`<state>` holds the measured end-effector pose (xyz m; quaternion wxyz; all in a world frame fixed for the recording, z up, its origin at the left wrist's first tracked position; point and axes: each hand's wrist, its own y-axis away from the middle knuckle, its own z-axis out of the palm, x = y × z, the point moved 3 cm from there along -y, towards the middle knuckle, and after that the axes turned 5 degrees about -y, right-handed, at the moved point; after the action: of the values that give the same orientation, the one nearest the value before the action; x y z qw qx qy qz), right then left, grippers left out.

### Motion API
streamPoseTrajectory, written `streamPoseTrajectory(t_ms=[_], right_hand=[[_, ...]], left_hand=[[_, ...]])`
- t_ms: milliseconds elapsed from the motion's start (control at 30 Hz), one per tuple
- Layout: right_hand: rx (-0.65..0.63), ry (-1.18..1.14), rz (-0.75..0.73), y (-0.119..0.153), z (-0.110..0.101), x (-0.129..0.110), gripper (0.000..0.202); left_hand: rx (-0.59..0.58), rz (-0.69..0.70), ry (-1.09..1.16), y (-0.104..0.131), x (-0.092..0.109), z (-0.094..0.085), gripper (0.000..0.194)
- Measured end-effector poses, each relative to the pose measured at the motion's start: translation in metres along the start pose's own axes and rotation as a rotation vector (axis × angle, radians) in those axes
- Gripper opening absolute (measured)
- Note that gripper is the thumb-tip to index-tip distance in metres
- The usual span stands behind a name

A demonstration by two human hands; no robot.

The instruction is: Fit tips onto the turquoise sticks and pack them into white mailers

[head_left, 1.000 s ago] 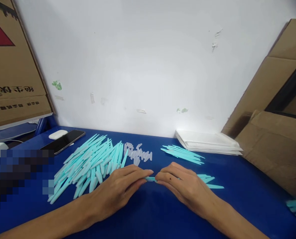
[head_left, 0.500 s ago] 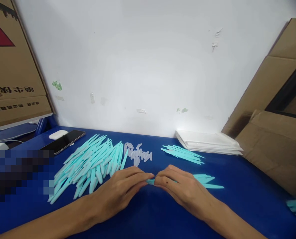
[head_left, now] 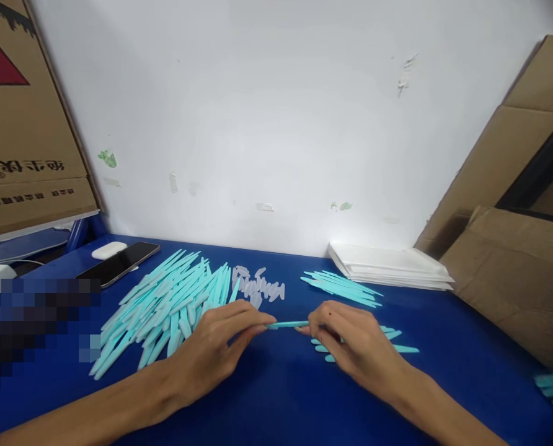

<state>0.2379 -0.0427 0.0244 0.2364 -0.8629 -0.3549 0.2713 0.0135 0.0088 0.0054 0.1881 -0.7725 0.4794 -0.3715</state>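
A slim turquoise eyebrow razor (head_left: 289,324) is stretched level between my two hands, just above the blue table. My left hand (head_left: 227,337) pinches its left end between thumb and fingers. At the other end, the curled fingers of my right hand (head_left: 351,334) grip it, hiding that tip. A large heap of turquoise razors with pale covered ends (head_left: 165,303) lies to the left of my left hand. Beyond the hands is a small pile of translucent caps (head_left: 260,288). Several more razors (head_left: 404,349) lie under and behind my right hand.
A separate bunch of razors (head_left: 341,288) lies before a stack of white trays (head_left: 390,266) at the back right. A phone (head_left: 123,263) and a white case (head_left: 110,250) sit at the back left. Cardboard boxes (head_left: 513,279) flank the table; a white wall (head_left: 276,124) stands behind.
My hands have drawn apart, baring more of the razor between them. The right hand has shifted slightly right and up, uncovering razor ends beneath it.
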Motion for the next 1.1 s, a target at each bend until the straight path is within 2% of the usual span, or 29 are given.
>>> streamPoseTrajectory(t_ms=[167,267,400,467,500,567,700,900,1100], right_hand=[[0.049,-0.100,-0.016,0.001,0.006,-0.007,0.022],[-0.007,-0.022,-0.039,0.000,0.008,-0.010,0.019],[-0.088,0.118,-0.059,-0.002,0.008,-0.011,0.012],[-0.078,0.206,-0.031,-0.004,0.006,-0.008,0.007],[-0.055,0.257,-0.006,-0.005,0.003,-0.005,0.013],[0.010,0.354,0.050,-0.005,-0.003,0.001,0.024],[0.068,0.418,0.095,-0.004,-0.010,0.011,0.026],[-0.003,0.358,0.100,-0.001,-0.005,0.011,0.023],[-0.054,0.332,0.119,0.000,-0.002,0.013,0.022]], left_hand=[[0.008,0.041,0.009,0.000,0.004,-0.001,0.029],[-0.056,0.064,-0.126,0.002,0.009,0.003,0.030],[-0.183,0.211,-0.363,0.005,0.016,0.008,0.036],[-0.228,0.238,-0.443,0.005,0.016,0.006,0.042],[-0.228,0.225,-0.482,0.004,0.014,0.004,0.044],[-0.213,0.158,-0.569,0.000,0.007,-0.002,0.044],[-0.253,-0.069,-0.765,-0.008,-0.011,-0.015,0.032],[-0.378,-0.348,-0.874,-0.011,-0.016,-0.025,0.034],[-0.452,-0.441,-0.825,-0.012,-0.012,-0.024,0.031]])
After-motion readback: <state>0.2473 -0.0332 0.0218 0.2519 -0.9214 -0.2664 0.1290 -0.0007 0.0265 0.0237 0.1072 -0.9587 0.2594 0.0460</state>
